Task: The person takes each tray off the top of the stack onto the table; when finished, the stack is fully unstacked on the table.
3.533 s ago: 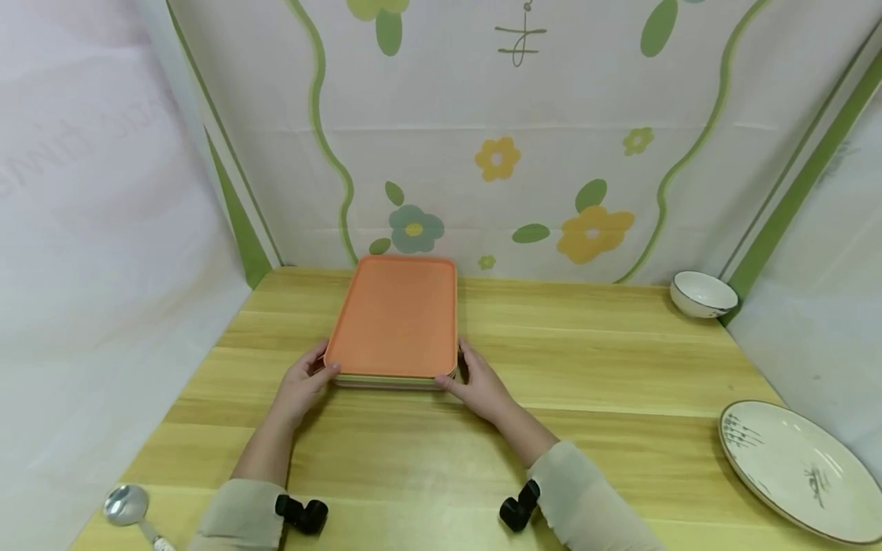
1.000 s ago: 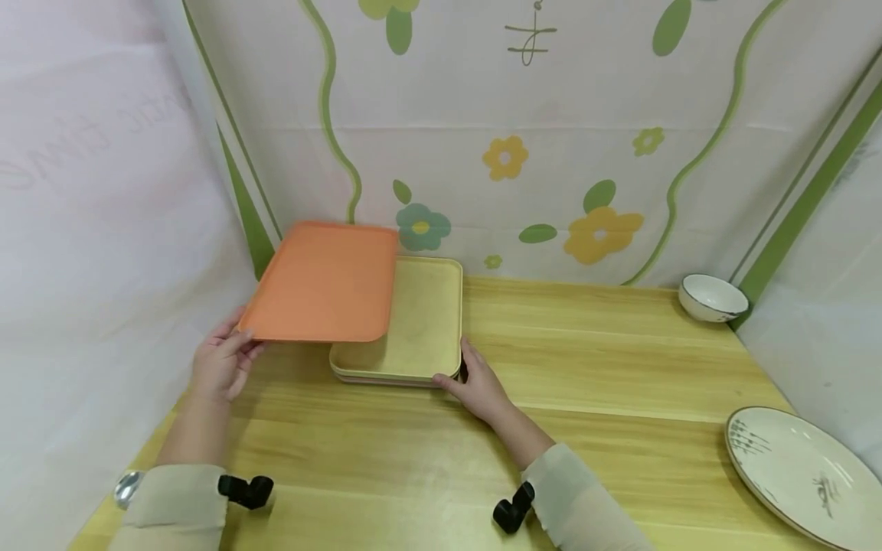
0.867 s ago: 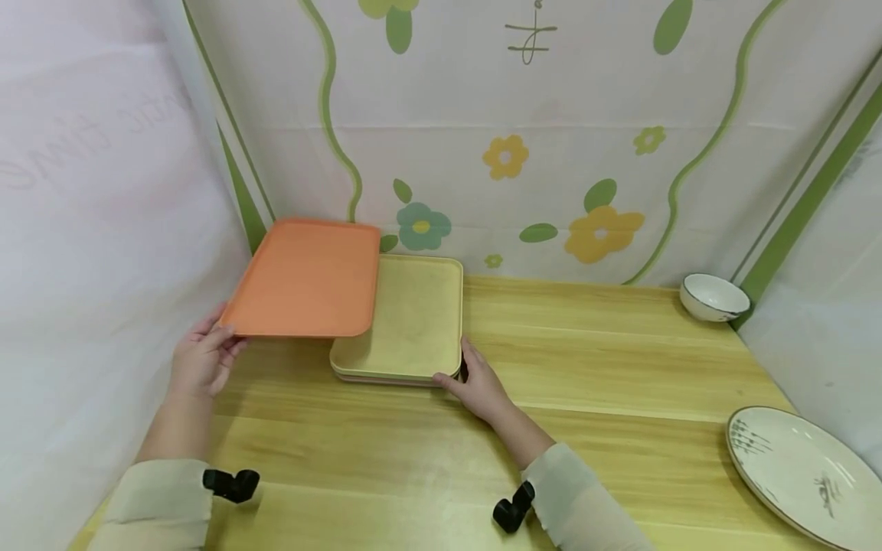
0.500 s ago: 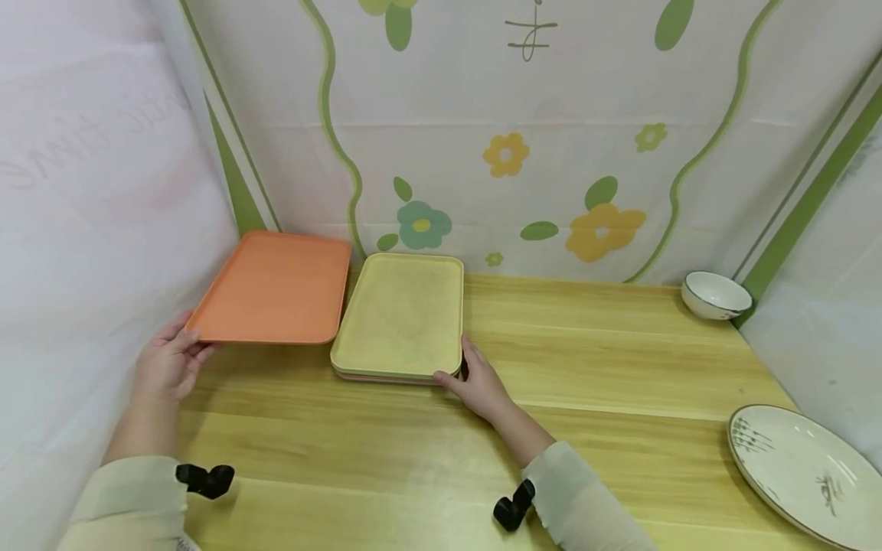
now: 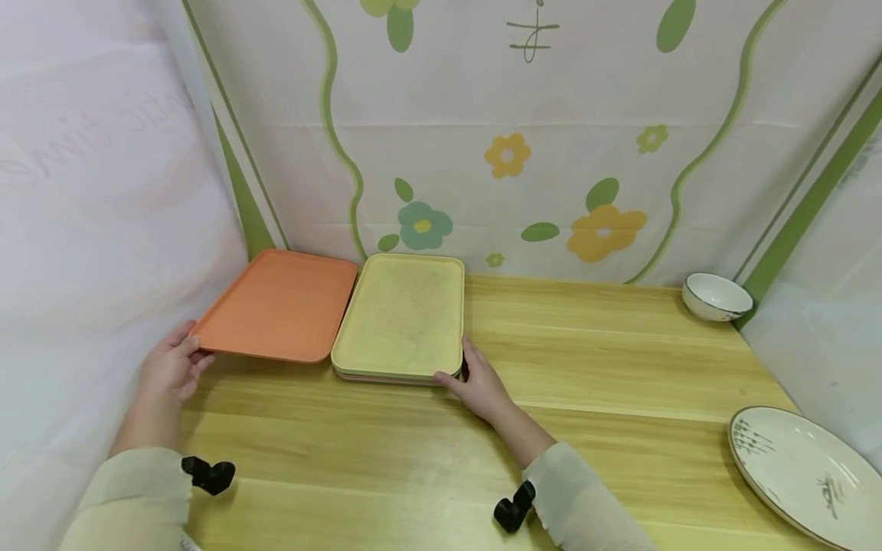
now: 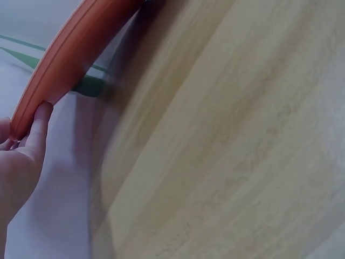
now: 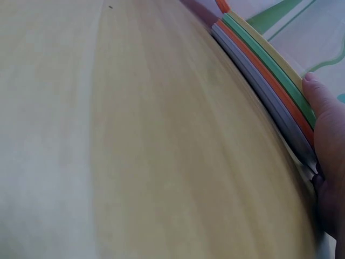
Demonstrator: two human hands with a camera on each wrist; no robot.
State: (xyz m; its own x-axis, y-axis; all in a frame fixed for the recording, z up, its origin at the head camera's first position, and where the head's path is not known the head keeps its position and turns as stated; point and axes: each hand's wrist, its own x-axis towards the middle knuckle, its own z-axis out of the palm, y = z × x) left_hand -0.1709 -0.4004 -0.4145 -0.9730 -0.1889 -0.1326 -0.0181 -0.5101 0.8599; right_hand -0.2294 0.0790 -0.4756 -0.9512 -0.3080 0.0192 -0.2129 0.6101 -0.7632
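My left hand [image 5: 168,366] pinches the near left corner of an orange tray [image 5: 279,306], thumb above and fingers beneath. In the left wrist view that corner of the orange tray [image 6: 64,59] is raised off the wood. Right beside it lies a stack of trays with a yellow tray [image 5: 403,317] on top. My right hand [image 5: 478,383] grips the stack's near right corner, the thumb at the top rim and the fingers along the side. From the right wrist, green, orange and greyish edges of the stack [image 7: 269,81] show under the yellow one.
On the wooden table [image 5: 386,467], a white bowl [image 5: 717,297] stands at the far right corner. An oval white plate [image 5: 806,474] lies at the right edge. Cloth walls border the back and sides. A handle end [image 5: 187,543] peeks out by the left sleeve.
The orange tray has come off the top of the stack, moved left and been lowered beside it by my left hand, uncovering the yellow tray. My right hand has stayed on the stack's corner.
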